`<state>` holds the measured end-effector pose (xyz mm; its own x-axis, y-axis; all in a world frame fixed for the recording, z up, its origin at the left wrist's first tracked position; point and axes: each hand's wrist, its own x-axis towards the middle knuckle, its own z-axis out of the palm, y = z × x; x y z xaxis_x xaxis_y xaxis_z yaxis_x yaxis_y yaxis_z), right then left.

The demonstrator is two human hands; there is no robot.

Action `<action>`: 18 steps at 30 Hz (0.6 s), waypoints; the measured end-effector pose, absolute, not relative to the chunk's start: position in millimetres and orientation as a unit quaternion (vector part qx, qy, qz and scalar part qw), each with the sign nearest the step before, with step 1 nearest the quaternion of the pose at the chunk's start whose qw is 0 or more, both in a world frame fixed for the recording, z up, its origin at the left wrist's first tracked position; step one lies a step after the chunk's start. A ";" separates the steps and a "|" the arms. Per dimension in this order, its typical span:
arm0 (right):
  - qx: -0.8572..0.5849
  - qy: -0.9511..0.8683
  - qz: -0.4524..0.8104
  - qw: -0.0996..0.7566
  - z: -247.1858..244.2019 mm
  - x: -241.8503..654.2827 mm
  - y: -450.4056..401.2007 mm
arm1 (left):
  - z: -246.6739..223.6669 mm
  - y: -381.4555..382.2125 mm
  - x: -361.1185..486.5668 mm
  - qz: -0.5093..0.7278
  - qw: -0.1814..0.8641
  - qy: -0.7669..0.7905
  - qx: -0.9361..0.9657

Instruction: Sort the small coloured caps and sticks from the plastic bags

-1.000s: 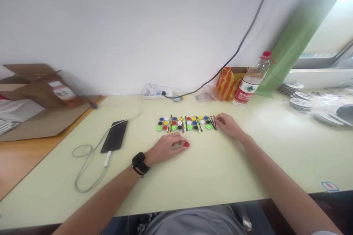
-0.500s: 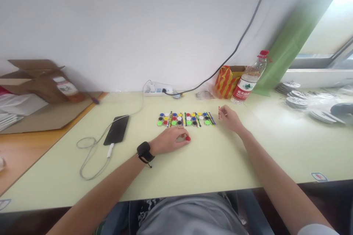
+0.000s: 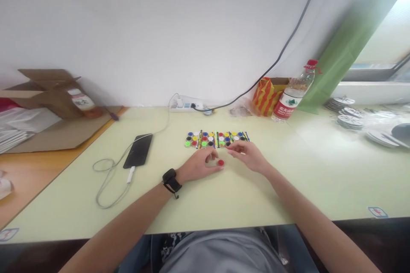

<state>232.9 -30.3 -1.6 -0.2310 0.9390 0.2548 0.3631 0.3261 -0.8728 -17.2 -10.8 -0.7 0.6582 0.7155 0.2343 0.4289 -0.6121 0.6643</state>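
- A pale yellow-green table (image 3: pixel 256 202) meets a plain white wall (image 3: pixel 128 30); small round multicoloured discs (image 3: pixel 221 135) and thin coloured sticks (image 3: pixel 200 138) lie in rows beyond the hands.
- The right hand (image 3: pixel 251 158) has just come across from the rows' right end, fingertips pinching a thin red stick (image 3: pixel 228 148), mostly hidden.
- The left hand (image 3: pixel 196 165) has loosened, thumb and fingers parted around a round red disc (image 3: pixel 221 163).
- Both red pieces now sit near each other, apparently gathering the work between the hands.
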 end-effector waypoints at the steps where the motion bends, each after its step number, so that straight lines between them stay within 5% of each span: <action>1: -0.458 -0.712 0.353 0.399 -3.0 228.8 -32.1 | 0.1 -11.1 -17.2 0.248 0.300 0.339 0.857; 18: -0.390 -0.651 0.539 0.366 -7.3 209.3 -38.6 | 0.9 -10.7 -10.7 0.260 0.320 0.321 0.853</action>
<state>209.3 -38.6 -7.3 -0.4281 0.9019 0.0565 0.1126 0.1153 -0.9869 -10.7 -10.7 0.9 0.6587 0.7136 0.2385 0.3805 -0.5894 0.7126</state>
